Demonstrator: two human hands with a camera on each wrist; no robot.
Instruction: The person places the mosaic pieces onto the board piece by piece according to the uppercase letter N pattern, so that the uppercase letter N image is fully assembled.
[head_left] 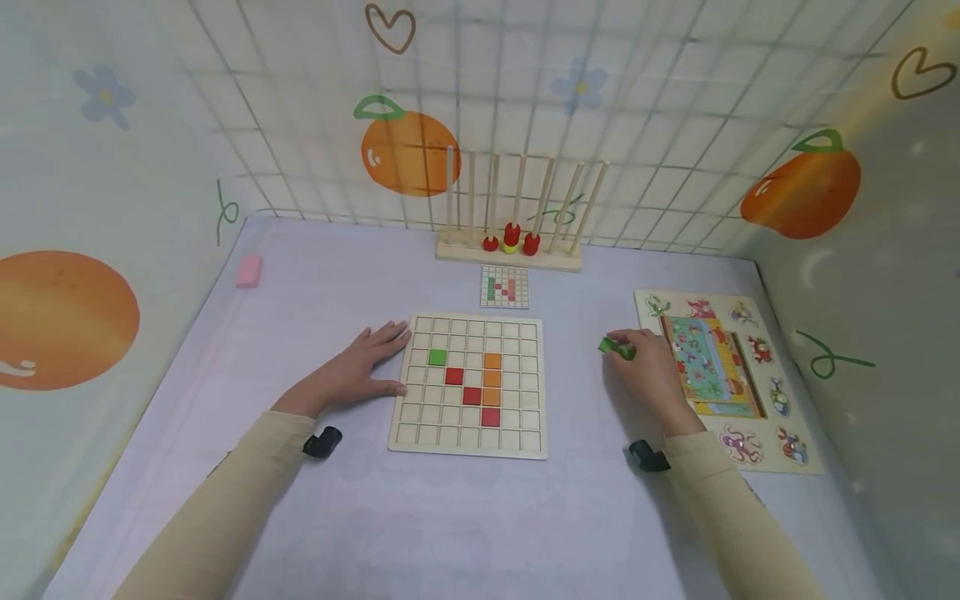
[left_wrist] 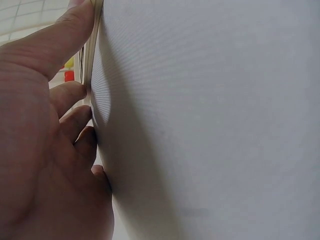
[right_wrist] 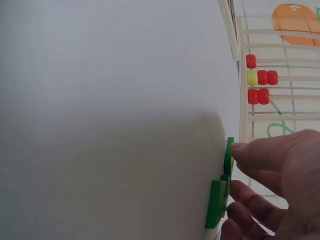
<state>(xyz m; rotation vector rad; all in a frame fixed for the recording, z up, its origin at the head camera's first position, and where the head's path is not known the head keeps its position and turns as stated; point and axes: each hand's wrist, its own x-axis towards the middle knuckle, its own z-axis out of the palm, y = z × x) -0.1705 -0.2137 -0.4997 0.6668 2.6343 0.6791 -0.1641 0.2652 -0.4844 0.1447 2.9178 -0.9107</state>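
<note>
A wooden grid board (head_left: 467,444) lies in the middle of the table. One green tile (head_left: 437,357) sits in its squares, with red tiles (head_left: 453,377) in a diagonal and orange tiles (head_left: 492,378) in a column. My left hand (head_left: 348,375) rests flat at the board's left edge, fingers and thumb spread and touching it. To the right of the board, my right hand (head_left: 647,371) pinches a green tile (right_wrist: 229,156) between thumb and fingers. More green pieces (right_wrist: 216,204) show under the fingers in the right wrist view; how many is unclear.
Behind the board lies a small pattern card (head_left: 504,287), then a wooden peg stand (head_left: 510,257) with red and yellow beads. A sea-animal puzzle board (head_left: 772,454) is at the right. A pink block (head_left: 249,272) lies far left. Printed curtains enclose the table.
</note>
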